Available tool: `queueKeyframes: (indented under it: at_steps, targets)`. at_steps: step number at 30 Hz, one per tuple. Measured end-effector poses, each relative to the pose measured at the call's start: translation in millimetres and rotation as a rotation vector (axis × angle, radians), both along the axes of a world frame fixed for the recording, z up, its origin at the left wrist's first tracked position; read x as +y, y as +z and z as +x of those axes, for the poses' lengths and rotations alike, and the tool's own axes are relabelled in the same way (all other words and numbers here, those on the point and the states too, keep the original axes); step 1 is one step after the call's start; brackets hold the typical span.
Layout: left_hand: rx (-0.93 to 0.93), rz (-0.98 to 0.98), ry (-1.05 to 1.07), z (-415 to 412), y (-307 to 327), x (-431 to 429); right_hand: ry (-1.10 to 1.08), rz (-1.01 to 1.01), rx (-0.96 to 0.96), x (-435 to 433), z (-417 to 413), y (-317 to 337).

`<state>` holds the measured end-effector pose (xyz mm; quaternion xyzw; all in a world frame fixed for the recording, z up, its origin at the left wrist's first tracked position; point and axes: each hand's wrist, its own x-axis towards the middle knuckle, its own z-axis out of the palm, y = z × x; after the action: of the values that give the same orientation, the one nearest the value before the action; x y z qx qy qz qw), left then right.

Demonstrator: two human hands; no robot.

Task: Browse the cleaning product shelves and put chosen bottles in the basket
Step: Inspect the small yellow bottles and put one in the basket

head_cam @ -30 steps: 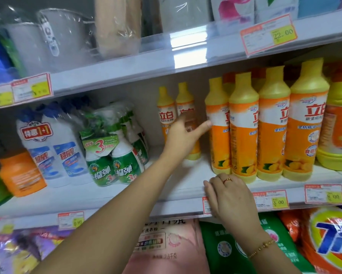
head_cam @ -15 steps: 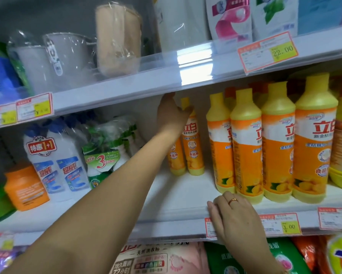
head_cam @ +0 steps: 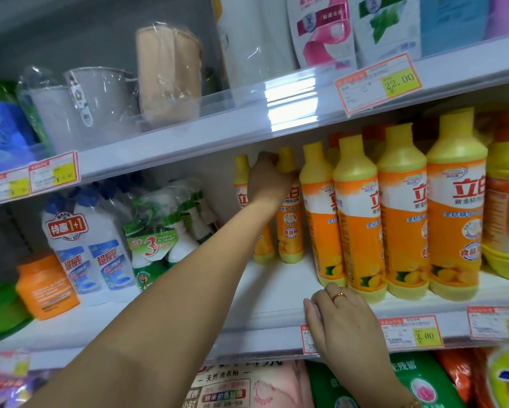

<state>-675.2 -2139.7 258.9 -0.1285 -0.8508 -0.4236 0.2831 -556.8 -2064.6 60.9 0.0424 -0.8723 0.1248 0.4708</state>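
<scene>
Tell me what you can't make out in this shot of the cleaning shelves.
Head view:
- Basket: outside the frame.
- Red-bordered price tag on the middle shelf edge: mostly covered by the right hand.
- Small yellow-capped orange bottle: label partly hidden by the left hand gripping its neck.
- Large orange jug: cut off by the right edge.
- Yellow price sticker far left: digits blurred.

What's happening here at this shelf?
A person is browsing a shop shelf of cleaning products. Their left hand reaches to the back of the middle shelf and holds the neck of a small orange bottle, which stands on the shelf, not yet lifted. The right hand rests on the shelf's front edge, below the taller bottles. No basket is in view.
</scene>
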Motion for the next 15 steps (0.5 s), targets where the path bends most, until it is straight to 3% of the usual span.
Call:
queueKeyframes:
  at_steps: [10, 15]
  targets:
    - [0.094, -0.178, 0.053, 52.2, -22.5, -33.4, 0.041, -0.011, -0.114, 0.6, 11.0, 8.8]
    - [0.011, -0.27, 0.092, 82.7, -39.6, -58.7, 0.106, -0.106, -0.251, -5.2, 30.8, 25.5]
